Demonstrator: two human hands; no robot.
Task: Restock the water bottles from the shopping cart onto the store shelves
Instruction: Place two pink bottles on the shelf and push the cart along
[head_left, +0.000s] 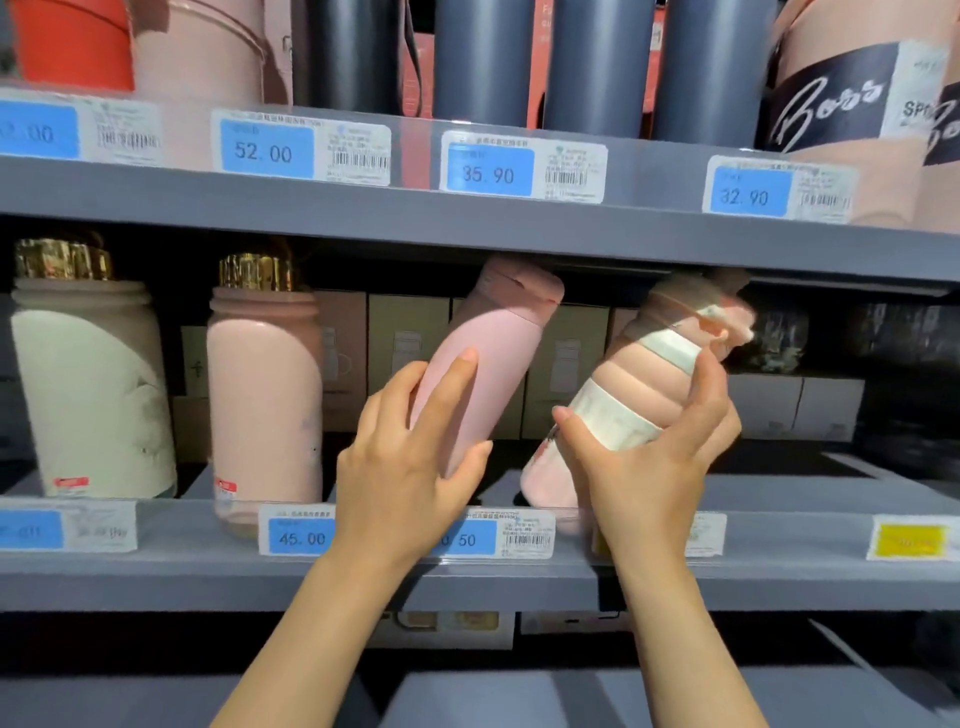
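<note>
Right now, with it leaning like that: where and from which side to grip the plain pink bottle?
Grip the plain pink bottle on its smooth, straight lower body, coming in from the open shelf front. It tilts right, its cap close under the upper shelf, so a top grip looks cramped. The left hand already wraps that section; the right hand holds the ribbed bottle beside it.

Retail shop, drinkware aisle. I'm facing grey metal shelves (467, 218) with clear price-strip rails along the front edges. Blue price tags (267, 149) read 52.00, 35.90, 32.90, 45.00, each with a barcode label (566, 174) beside it; one yellow tag (910, 540) at far right. Rows of matching bottles (265, 395), boxed stock (408, 338) stacked behind them.
</note>
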